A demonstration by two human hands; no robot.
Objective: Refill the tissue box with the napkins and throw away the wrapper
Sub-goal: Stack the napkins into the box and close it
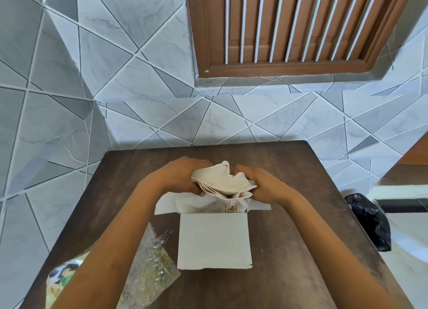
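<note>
Napkins point(223, 181) sit in a thick white stack between my two hands, right above the open top of the tissue box point(214, 240). The stack is bent and squashed in the middle. My left hand point(183, 176) is curled tight around the left end of the stack. My right hand point(260, 184) is curled tight around the right end. A few napkins with a brown pattern hang down from the stack into the box.

The tissue box is white cardboard and stands in the middle of the dark brown wooden table point(289, 239). Its top flaps are folded out to the left and right, and one big flap hangs down toward me.

The wrapper point(150, 262) lies on the table just to the left of the box, partly under my left arm. It is clear, crinkly plastic with some green and yellow print.

A black plastic bag point(370, 220) sits past the right edge of the table. Behind the table is a wall of grey tiles point(92, 77) and a brown wooden shutter point(289, 26).
</note>
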